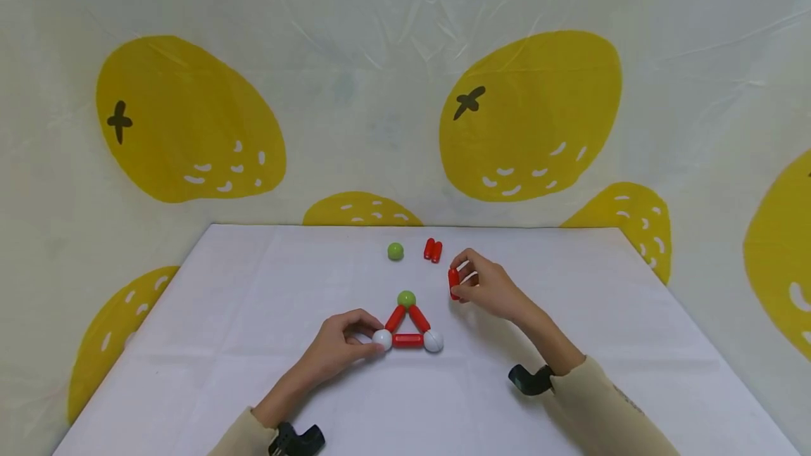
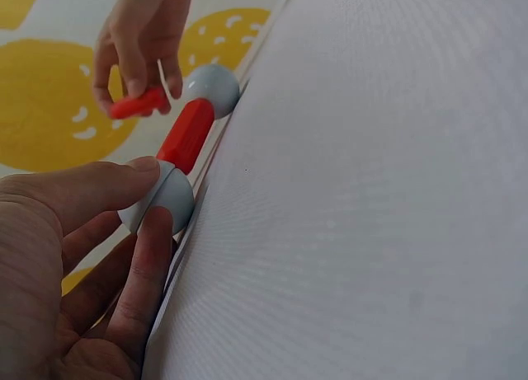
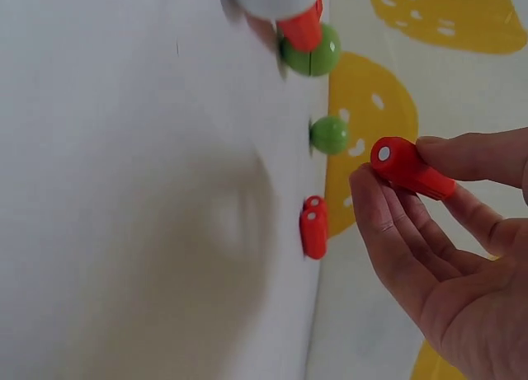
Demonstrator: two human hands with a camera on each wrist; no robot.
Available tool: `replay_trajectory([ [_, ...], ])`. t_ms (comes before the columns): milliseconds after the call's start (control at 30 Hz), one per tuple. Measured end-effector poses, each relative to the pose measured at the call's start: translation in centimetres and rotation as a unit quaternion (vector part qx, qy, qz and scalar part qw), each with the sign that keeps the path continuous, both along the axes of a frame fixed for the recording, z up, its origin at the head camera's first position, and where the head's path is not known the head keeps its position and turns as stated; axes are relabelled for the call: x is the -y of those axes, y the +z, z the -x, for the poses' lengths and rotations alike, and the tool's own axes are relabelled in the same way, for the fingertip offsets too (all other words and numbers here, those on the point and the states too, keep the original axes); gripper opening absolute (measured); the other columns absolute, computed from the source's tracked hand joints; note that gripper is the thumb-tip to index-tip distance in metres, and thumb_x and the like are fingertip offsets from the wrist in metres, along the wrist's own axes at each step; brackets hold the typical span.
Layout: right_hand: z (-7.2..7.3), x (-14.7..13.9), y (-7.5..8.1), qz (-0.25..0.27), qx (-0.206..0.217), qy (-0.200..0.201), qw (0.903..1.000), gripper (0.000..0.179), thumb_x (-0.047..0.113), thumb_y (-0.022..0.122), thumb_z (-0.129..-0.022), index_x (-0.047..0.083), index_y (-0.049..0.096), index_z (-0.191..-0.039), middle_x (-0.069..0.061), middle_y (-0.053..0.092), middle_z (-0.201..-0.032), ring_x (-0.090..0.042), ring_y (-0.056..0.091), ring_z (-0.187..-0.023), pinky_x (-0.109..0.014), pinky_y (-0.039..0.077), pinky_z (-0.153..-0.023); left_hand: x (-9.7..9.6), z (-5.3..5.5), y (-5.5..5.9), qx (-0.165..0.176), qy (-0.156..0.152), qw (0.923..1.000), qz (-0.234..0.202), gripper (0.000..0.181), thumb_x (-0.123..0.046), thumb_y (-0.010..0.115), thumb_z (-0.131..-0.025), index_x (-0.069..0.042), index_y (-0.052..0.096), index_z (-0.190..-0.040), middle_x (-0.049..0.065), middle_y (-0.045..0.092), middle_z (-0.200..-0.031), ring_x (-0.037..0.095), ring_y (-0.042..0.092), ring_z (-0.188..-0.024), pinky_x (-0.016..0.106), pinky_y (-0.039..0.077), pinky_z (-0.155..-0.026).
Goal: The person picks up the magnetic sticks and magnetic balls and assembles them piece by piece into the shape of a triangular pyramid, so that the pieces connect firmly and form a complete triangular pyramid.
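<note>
Where the left hand (image 1: 345,340) pinches: white corner ball (image 1: 382,340) of the triangle (image 1: 408,340) rightward
Right hand (image 1: 488,288): curled, pinching a raised red rod (image 1: 453,283)
Beyond right hand, leftward: two red rods (image 1: 436,252), green ball (image 1: 395,251)

Rods (image 1: 407,340) are red, balls (image 1: 407,298) green or white, the backdrop (image 1: 367,104) yellow-fruit-patterned.

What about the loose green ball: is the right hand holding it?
No, the right hand holds a short red rod; the loose green ball rests on the white tabletop.
</note>
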State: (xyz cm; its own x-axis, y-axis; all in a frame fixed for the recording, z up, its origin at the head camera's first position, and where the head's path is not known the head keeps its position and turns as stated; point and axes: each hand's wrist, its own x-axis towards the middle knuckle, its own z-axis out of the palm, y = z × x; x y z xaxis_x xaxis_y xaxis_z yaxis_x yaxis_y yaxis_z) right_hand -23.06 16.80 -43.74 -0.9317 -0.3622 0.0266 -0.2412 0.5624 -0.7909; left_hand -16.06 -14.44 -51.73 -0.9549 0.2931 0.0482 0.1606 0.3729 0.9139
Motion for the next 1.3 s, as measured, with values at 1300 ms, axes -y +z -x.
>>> replay_trajectory([
  [1300, -4.4, 3.1, -1.4, 0.005, -0.021, 0.119, 0.9926, 0.034, 0.004, 0.070, -0.094, 0.011, 0.058, -0.126, -0.007, 0.071, -0.117, -0.020, 0.069, -0.102, -0.033, 0.061, -0.087, -0.1, 0.2, 0.1, -0.007, 0.001, 1.0000, 0.006, 0.031, -0.027, 0.085, -0.085, -0.019, 0.074, -0.113, 0.003, 0.074, -0.108, 0.015, 0.067, -0.095, 0.021, 0.057, -0.072],
])
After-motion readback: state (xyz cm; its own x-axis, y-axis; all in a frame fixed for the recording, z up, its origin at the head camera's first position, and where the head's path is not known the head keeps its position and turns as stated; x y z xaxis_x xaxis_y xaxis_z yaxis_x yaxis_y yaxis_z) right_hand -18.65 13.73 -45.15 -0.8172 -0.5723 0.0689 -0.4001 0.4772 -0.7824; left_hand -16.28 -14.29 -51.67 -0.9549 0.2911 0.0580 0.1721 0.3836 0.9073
